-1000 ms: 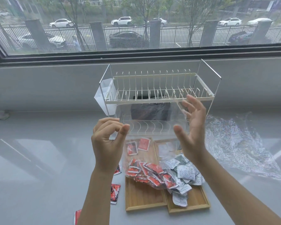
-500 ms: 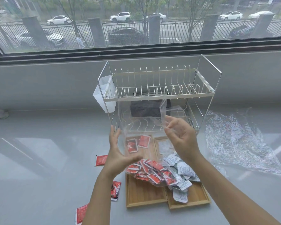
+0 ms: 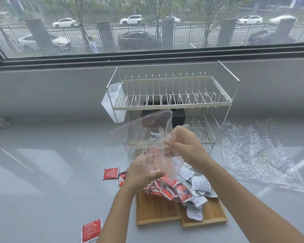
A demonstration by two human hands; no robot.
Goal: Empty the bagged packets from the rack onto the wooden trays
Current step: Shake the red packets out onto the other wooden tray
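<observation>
A clear plastic bag (image 3: 147,127) is crumpled between both hands above the trays. My left hand (image 3: 144,172) presses its lower part from the left and my right hand (image 3: 184,144) pinches its upper part. Beneath them two wooden trays lie side by side: the left tray (image 3: 154,213) holds a pile of red packets (image 3: 167,188), the right tray (image 3: 212,213) a pile of white packets (image 3: 200,185). The white two-tier wire rack (image 3: 170,104) stands behind them, with a dark object on its lower tier.
Loose red packets lie on the grey counter: two (image 3: 111,173) left of the trays and one (image 3: 91,229) near the front. An empty crinkled clear bag (image 3: 258,155) lies at the right. A white plastic holder (image 3: 112,104) hangs on the rack's left end. A window ledge runs behind.
Both hands have come down and together from rack height. The clear bag, earlier spread open between them, is now bunched up in both hands.
</observation>
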